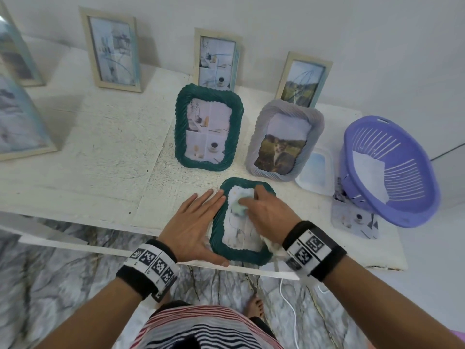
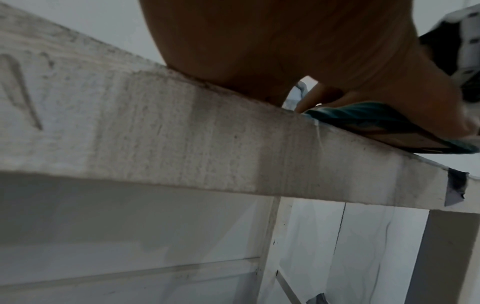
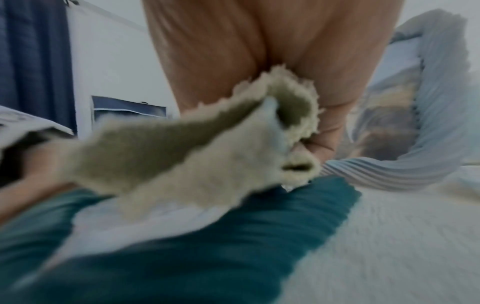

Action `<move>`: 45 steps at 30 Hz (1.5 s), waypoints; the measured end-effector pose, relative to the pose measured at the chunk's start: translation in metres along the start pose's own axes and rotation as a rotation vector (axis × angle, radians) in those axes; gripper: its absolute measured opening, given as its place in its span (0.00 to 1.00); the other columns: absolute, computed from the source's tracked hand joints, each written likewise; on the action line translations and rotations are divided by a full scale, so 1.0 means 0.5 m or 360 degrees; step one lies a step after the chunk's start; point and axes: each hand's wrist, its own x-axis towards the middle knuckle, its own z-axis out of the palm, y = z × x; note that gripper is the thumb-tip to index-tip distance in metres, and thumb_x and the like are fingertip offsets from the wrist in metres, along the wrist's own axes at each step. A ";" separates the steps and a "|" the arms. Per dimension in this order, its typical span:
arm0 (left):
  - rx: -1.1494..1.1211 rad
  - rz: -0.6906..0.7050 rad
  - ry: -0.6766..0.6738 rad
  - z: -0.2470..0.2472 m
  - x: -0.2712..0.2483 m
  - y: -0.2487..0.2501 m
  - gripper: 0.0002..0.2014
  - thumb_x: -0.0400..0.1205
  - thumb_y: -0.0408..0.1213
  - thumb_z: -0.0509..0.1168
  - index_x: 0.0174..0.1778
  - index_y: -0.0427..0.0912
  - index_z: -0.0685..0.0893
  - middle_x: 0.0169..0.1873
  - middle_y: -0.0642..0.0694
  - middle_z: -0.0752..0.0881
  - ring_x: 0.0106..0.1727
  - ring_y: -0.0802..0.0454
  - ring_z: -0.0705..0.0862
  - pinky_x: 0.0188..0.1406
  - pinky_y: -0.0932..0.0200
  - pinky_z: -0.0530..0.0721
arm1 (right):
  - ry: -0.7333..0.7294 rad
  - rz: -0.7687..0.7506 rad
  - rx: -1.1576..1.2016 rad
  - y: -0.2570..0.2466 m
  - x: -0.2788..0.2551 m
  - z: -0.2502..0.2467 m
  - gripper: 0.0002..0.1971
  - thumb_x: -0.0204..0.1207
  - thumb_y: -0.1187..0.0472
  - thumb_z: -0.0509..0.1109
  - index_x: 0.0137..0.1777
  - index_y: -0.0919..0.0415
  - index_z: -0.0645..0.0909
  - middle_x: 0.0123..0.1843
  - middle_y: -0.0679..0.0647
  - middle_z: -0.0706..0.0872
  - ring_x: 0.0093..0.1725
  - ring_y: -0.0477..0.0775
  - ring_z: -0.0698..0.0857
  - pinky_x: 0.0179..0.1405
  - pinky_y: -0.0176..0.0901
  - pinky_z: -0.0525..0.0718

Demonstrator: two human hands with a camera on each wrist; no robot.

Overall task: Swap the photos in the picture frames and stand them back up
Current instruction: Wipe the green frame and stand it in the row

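Marble floor (image 1: 63,273) beneath white table (image 1: 100,152)

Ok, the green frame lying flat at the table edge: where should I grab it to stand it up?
Grip the flat green frame by its near short rim, coming from below the table edge. That corner overhangs the edge, so fingers could probably slip under it there. The left hand lies along its left side; the right hand holds a cloth on it.

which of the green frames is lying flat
The green frame at the table's front edge, under both hands; the other green frame stands upright behind it.
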 end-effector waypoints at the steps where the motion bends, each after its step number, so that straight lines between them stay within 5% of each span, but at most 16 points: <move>1: 0.0001 -0.0001 0.0003 0.000 0.000 0.000 0.70 0.58 0.89 0.53 0.85 0.46 0.35 0.85 0.53 0.34 0.83 0.57 0.30 0.84 0.49 0.37 | 0.0046 0.0086 -0.0011 0.004 0.015 -0.005 0.14 0.81 0.65 0.61 0.64 0.58 0.80 0.51 0.57 0.71 0.42 0.59 0.78 0.40 0.48 0.76; 4: -0.0007 -0.0002 -0.0027 -0.003 -0.001 0.000 0.69 0.58 0.88 0.53 0.85 0.47 0.34 0.84 0.54 0.33 0.83 0.58 0.29 0.84 0.50 0.35 | 0.0037 0.0108 0.0001 -0.019 0.025 -0.007 0.13 0.81 0.65 0.60 0.63 0.59 0.80 0.54 0.59 0.72 0.45 0.61 0.80 0.43 0.50 0.78; 9: -0.0014 -0.0009 -0.0014 -0.003 0.000 0.002 0.69 0.58 0.88 0.53 0.85 0.47 0.34 0.84 0.54 0.32 0.83 0.58 0.29 0.84 0.50 0.35 | -0.0199 -0.0324 0.0129 -0.055 -0.064 -0.001 0.15 0.81 0.63 0.60 0.65 0.58 0.80 0.46 0.56 0.70 0.39 0.56 0.74 0.37 0.53 0.80; 15: -0.0008 0.0002 -0.0014 0.000 0.001 0.001 0.69 0.58 0.89 0.53 0.86 0.47 0.38 0.85 0.53 0.37 0.85 0.57 0.33 0.84 0.48 0.38 | 0.0027 -0.0008 -0.0043 -0.019 0.006 -0.012 0.16 0.78 0.67 0.63 0.64 0.58 0.80 0.52 0.59 0.71 0.48 0.63 0.79 0.37 0.48 0.72; 21: 0.0008 -0.0002 -0.0049 -0.001 0.001 0.000 0.68 0.59 0.88 0.52 0.84 0.48 0.33 0.84 0.54 0.33 0.83 0.58 0.29 0.84 0.48 0.36 | -0.0248 -0.0343 0.0041 -0.054 -0.090 -0.007 0.14 0.82 0.61 0.62 0.66 0.53 0.79 0.47 0.51 0.65 0.41 0.55 0.74 0.36 0.48 0.80; 24: 0.0028 0.0002 -0.0050 -0.001 0.002 -0.001 0.68 0.59 0.88 0.51 0.83 0.49 0.30 0.84 0.54 0.31 0.83 0.58 0.28 0.84 0.48 0.36 | -0.0155 -0.0149 -0.0041 -0.010 -0.078 -0.015 0.16 0.82 0.61 0.63 0.68 0.53 0.77 0.52 0.54 0.70 0.48 0.57 0.78 0.42 0.48 0.84; 27: 0.0023 0.0002 -0.0041 0.000 0.000 -0.001 0.68 0.59 0.88 0.51 0.84 0.48 0.32 0.84 0.54 0.33 0.83 0.57 0.29 0.84 0.48 0.37 | 0.0013 0.0096 -0.0069 0.014 -0.046 -0.024 0.16 0.80 0.65 0.62 0.67 0.58 0.79 0.53 0.58 0.72 0.48 0.61 0.78 0.37 0.46 0.75; 34: 0.0003 0.0005 -0.0031 -0.001 0.002 0.000 0.68 0.59 0.88 0.52 0.86 0.46 0.39 0.85 0.53 0.38 0.85 0.55 0.34 0.84 0.47 0.39 | -0.0250 -0.0193 0.0079 -0.043 -0.124 -0.007 0.15 0.83 0.58 0.57 0.67 0.51 0.77 0.51 0.54 0.69 0.45 0.56 0.74 0.39 0.52 0.82; 40: 0.0014 0.0010 -0.0031 0.003 0.000 -0.002 0.69 0.58 0.89 0.52 0.86 0.46 0.40 0.85 0.53 0.39 0.85 0.55 0.35 0.83 0.48 0.37 | -0.0044 0.0243 -0.0180 0.002 -0.061 -0.021 0.16 0.77 0.68 0.61 0.64 0.59 0.78 0.56 0.59 0.72 0.46 0.61 0.77 0.32 0.48 0.77; 45: -0.0015 -0.0009 -0.0028 0.002 0.002 -0.001 0.69 0.57 0.89 0.52 0.86 0.48 0.37 0.85 0.54 0.38 0.85 0.56 0.33 0.83 0.49 0.37 | -0.0233 0.0072 -0.0028 -0.036 -0.116 -0.020 0.15 0.81 0.65 0.59 0.64 0.56 0.79 0.51 0.53 0.70 0.44 0.54 0.76 0.43 0.49 0.84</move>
